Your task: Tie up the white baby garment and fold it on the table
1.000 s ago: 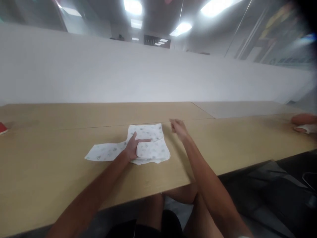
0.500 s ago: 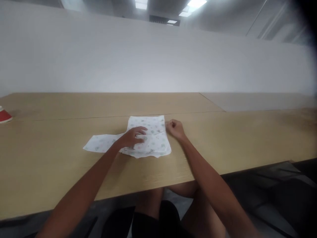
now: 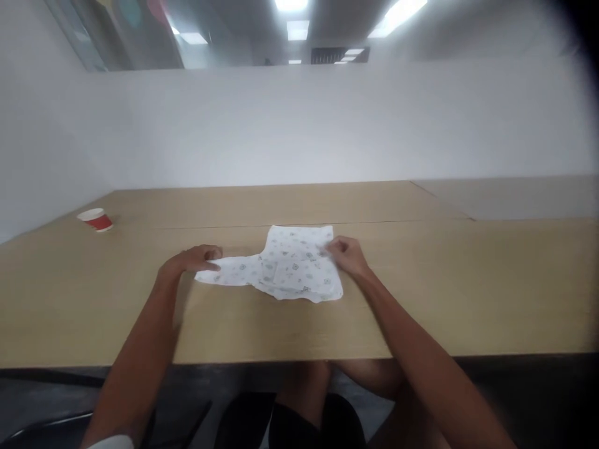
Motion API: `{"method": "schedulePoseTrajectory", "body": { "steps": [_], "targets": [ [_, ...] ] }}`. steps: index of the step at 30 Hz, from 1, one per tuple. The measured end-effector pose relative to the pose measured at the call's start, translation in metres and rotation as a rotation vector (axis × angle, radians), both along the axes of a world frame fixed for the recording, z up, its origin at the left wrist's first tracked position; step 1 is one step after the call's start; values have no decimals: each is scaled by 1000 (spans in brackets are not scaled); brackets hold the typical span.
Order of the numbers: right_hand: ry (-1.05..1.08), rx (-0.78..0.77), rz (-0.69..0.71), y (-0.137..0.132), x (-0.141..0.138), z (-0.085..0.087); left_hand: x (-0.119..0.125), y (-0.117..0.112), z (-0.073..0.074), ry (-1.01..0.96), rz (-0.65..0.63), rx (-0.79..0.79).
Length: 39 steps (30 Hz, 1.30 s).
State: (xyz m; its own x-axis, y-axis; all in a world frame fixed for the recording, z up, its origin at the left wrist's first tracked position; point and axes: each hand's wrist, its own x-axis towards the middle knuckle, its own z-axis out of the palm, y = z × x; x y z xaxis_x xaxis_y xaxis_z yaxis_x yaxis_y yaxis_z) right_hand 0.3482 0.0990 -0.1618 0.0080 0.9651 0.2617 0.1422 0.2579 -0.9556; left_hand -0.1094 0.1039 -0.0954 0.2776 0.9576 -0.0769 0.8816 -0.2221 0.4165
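Observation:
A small white baby shirt (image 3: pixel 299 268) with a faint printed pattern lies flat on the table. One sleeve (image 3: pixel 236 271) stretches out to the left, while no sleeve sticks out on the right side. My left hand (image 3: pixel 194 257) is at the end of that sleeve, thumb and fingers apart, the thumb over the cuff. At the shirt's right edge, my right hand (image 3: pixel 349 254) has its thumb and forefinger pinched on the fabric. The fingertips there are slightly blurred.
A red and white paper cup (image 3: pixel 97 219) stands tilted-looking at the far left of the wooden table (image 3: pixel 444 287). Behind the table rises a white partition (image 3: pixel 299 125). The table's front edge runs just above my legs, and a dark chair (image 3: pixel 51 430) is at lower left.
My left hand has moved left from the shirt's body to the sleeve end. My right hand stays at the right edge. The view has turned left, bringing the whole cup into sight.

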Motion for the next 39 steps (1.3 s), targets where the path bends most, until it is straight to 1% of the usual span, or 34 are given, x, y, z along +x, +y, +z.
{"method": "schedulePoseTrajectory", "body": {
  "steps": [1,2,4,5,6,8,9,10,11,13,14,15,16,18,20,23,25,27,28,30,34,37,39],
  "targets": [
    [124,-83,65,-2,-1,5,-7,0,3,-2,12,-79],
    [260,-187,168,-5,-3,11,-12,0,6,-33,26,-160],
    [490,-422,429,-12,-6,22,-11,-2,9,-179,61,-305],
    [559,-532,536,-15,-8,25,-4,-3,11,-283,78,-339],
    [600,-629,602,-18,-10,28,6,-5,12,-399,97,-350],
    [643,-766,628,-21,-14,29,37,-10,18,-660,121,-316],
    [658,-805,620,-22,-16,27,55,-13,22,-799,111,-292],
    [674,-830,614,-22,-17,25,72,-17,26,-945,48,-296],
    [691,-839,615,-21,-17,23,88,-19,32,-1046,-70,-336],
    [718,-795,637,-20,-16,21,109,-22,40,-1132,-280,-467],
    [711,-757,647,-19,-15,20,113,-22,42,-1146,-335,-500],
    [682,-717,652,-18,-14,19,114,-21,42,-1152,-341,-502],
    [635,-679,645,-17,-14,19,113,-19,39,-1150,-314,-473],
    [510,-624,609,-16,-14,16,106,-14,27,-1085,-232,-363],
    [401,-593,566,-16,-15,12,102,-13,11,-904,-219,-281],
    [245,-544,458,-15,-18,7,109,-19,-6,-533,-329,-193],
    [113,-506,366,-15,-18,5,119,-25,-10,-333,-428,-147],
    [0,-477,329,-15,-18,6,128,-31,-10,-218,-483,-119],
    [-36,-465,329,-15,-17,6,131,-33,-9,-186,-487,-122],
    [-65,-426,331,-15,-17,7,134,-35,-8,-157,-455,-138],
    [-124,-352,339,-17,-20,6,128,-36,-6,-150,-408,-150],
    [-261,-332,377,-19,-21,3,122,-35,-6,-139,-437,-175],
    [-375,-281,365,-19,-21,3,123,-36,-8,-136,-464,-174]
  ]
}}
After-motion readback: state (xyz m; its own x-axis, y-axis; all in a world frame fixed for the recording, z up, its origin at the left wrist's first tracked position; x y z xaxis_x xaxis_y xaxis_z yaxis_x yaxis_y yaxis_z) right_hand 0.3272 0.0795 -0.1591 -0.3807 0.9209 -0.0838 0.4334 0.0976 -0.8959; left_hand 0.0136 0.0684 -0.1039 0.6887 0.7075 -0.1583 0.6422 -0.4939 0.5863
